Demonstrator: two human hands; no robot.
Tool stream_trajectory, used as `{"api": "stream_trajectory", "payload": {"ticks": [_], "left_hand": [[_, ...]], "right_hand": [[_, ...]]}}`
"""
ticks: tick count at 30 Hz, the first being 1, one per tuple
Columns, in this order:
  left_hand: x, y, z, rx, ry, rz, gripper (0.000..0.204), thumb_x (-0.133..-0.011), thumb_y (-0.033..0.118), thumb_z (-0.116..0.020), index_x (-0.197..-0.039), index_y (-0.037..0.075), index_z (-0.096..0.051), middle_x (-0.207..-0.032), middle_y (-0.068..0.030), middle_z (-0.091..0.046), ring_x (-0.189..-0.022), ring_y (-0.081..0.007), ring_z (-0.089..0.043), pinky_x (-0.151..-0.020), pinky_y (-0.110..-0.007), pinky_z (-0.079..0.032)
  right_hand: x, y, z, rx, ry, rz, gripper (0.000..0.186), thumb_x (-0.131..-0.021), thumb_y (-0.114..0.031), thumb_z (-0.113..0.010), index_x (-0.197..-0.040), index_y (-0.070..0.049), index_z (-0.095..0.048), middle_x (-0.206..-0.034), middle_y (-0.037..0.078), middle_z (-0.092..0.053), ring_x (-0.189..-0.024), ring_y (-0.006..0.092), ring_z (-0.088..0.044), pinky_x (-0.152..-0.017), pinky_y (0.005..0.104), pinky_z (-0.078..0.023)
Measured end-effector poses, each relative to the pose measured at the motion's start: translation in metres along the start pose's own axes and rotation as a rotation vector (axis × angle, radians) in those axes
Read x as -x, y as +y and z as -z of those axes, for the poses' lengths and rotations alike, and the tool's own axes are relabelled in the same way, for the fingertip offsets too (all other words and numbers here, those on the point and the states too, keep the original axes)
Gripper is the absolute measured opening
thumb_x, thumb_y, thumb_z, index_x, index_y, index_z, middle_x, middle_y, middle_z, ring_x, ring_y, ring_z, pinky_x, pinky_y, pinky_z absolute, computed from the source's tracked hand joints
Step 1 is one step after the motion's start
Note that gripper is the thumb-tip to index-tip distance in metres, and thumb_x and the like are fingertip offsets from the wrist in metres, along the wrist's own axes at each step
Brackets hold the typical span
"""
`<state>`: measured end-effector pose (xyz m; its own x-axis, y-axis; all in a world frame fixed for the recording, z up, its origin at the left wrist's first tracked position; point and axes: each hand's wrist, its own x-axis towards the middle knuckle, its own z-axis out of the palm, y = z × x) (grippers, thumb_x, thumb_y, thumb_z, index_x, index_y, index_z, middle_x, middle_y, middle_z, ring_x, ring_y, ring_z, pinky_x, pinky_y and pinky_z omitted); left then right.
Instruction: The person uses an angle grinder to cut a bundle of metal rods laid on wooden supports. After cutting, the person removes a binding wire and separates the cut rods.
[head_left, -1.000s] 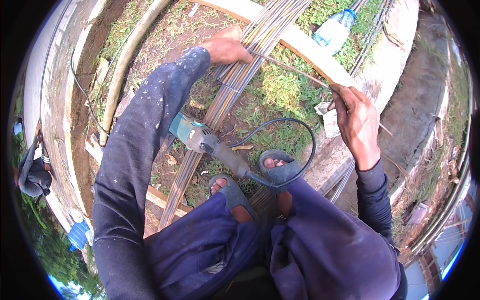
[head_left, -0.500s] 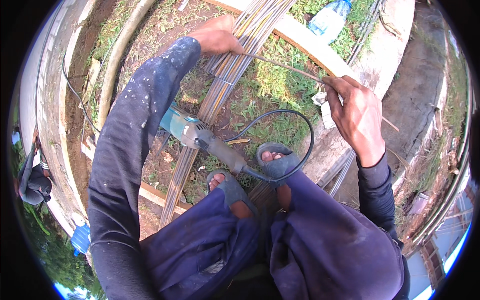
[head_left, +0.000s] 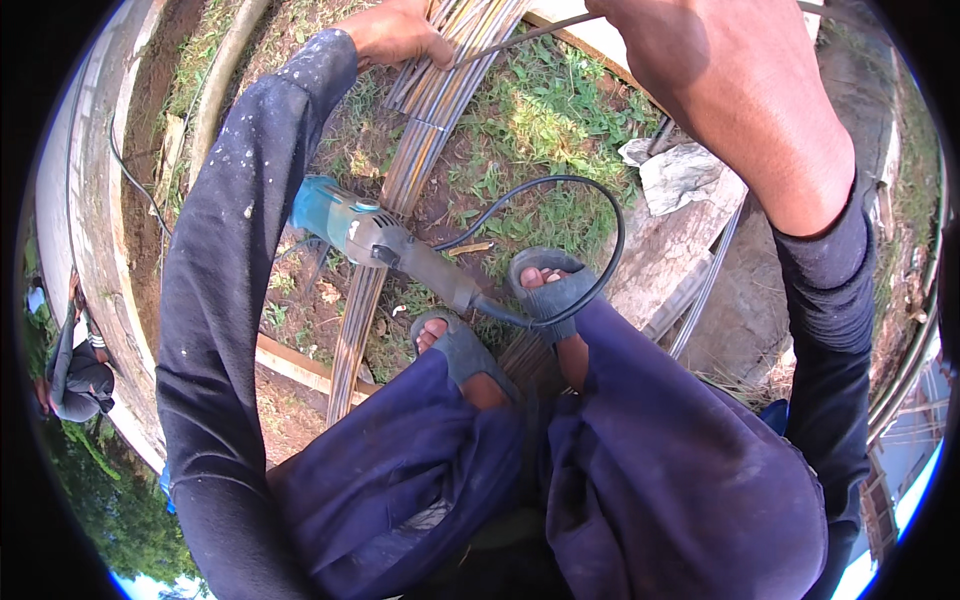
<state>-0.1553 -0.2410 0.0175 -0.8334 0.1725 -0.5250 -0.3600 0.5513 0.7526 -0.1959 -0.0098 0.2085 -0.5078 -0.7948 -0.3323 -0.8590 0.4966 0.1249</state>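
Note:
A thin metal rod (head_left: 530, 36) slants between my two hands above a bundle of long steel rods (head_left: 418, 155). My left hand (head_left: 395, 32) is closed at the rod's left end, over the bundle's upper part, with its fingers partly cut off by the upper edge. Large and near the camera, my right hand (head_left: 700, 70) grips the rod farther right; its fingertips are mostly hidden. A wire tie wraps the bundle below my left hand. Across the bundle lies a teal and grey angle grinder (head_left: 375, 238), its black cord (head_left: 615, 215) looping to the right.
My sandalled feet (head_left: 548, 280) stand just below the grinder. Timber boards (head_left: 300, 362) lie under the bundle. Crumpled paper (head_left: 685, 178) rests beside a concrete slab at right. A curved pole (head_left: 222, 90) lies at left, and another person (head_left: 80, 375) sits at the far left.
My right hand has moved up and nearer the camera, swinging the rod's right end upward. My left hand stays by the bundle. The view has shifted, and a plastic bottle has left it.

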Motion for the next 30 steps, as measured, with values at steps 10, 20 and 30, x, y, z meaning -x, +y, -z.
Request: {"api": "stream_trajectory", "payload": {"ticks": [10,20,30], "left_hand": [[-0.010,0.000,0.004,-0.110,-0.019,0.119,0.035,-0.070,0.017,-0.075,-0.103,0.006,-0.069,-0.082,-0.0044,-0.068,-0.065,-0.0138,-0.061,-0.056,-0.031,-0.051],[0.003,0.020,0.009,-0.186,0.053,0.123,0.032,-0.070,0.020,-0.076,-0.096,0.002,-0.072,-0.069,-0.0049,-0.064,-0.059,-0.0148,-0.057,-0.052,-0.033,-0.044],[0.000,0.019,-0.001,-0.216,0.169,0.104,0.040,-0.067,0.023,-0.079,-0.100,0.001,-0.074,-0.083,-0.0121,-0.073,-0.076,-0.0233,-0.069,-0.066,-0.036,-0.054]], "right_hand": [[-0.010,-0.001,0.017,0.211,0.024,0.121,0.005,-0.081,-0.008,-0.064,-0.084,-0.005,-0.066,-0.074,0.014,-0.064,-0.067,0.0324,-0.064,-0.059,0.0411,-0.049],[0.029,0.059,-0.140,-0.430,0.435,0.077,0.013,-0.084,-0.008,-0.064,-0.093,-0.004,-0.073,-0.084,0.014,-0.071,-0.075,0.0334,-0.069,-0.064,0.0411,-0.054],[0.058,-0.042,-0.231,-1.173,0.366,-0.432,0.020,-0.095,-0.014,-0.063,-0.108,-0.003,-0.072,-0.093,0.019,-0.072,-0.079,0.0309,-0.071,-0.071,0.0364,-0.054]]}}
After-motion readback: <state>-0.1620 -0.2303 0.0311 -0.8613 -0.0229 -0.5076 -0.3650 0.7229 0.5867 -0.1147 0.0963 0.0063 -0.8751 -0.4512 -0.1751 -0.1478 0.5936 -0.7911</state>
